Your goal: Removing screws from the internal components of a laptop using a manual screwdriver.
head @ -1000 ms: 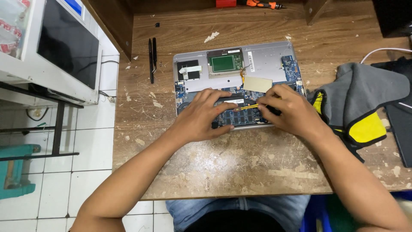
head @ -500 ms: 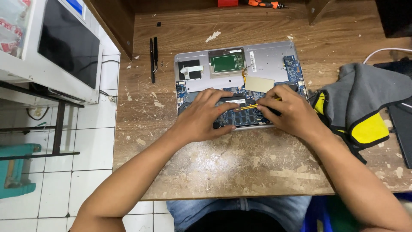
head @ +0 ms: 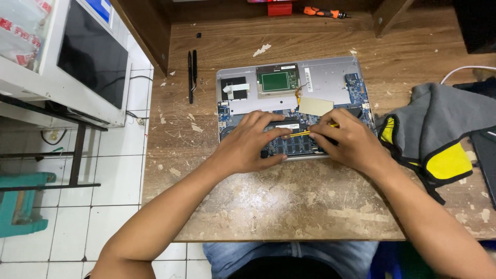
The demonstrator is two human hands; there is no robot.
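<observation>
- At the far left of the frame, a white-cased monitor [head: 88, 57] with a dark screen sits on a stand beside your wooden workbench [head: 289, 206].
- Left of centre, near the top, two black pry tools [head: 192, 75] lie side by side on the bench.
- In the middle lies the opened laptop [head: 330, 77], its circuit boards exposed.
- Your left hand [head: 248, 147] rests flat on the lower boards, fingers slightly spread and holding nothing.
- Your right hand [head: 349, 142] is pinched shut on a thin yellow tool [head: 305, 133], its tip over the boards between your hands.
- At the right edge lies a grey and yellow cloth [head: 439, 134], just beside the laptop.
</observation>
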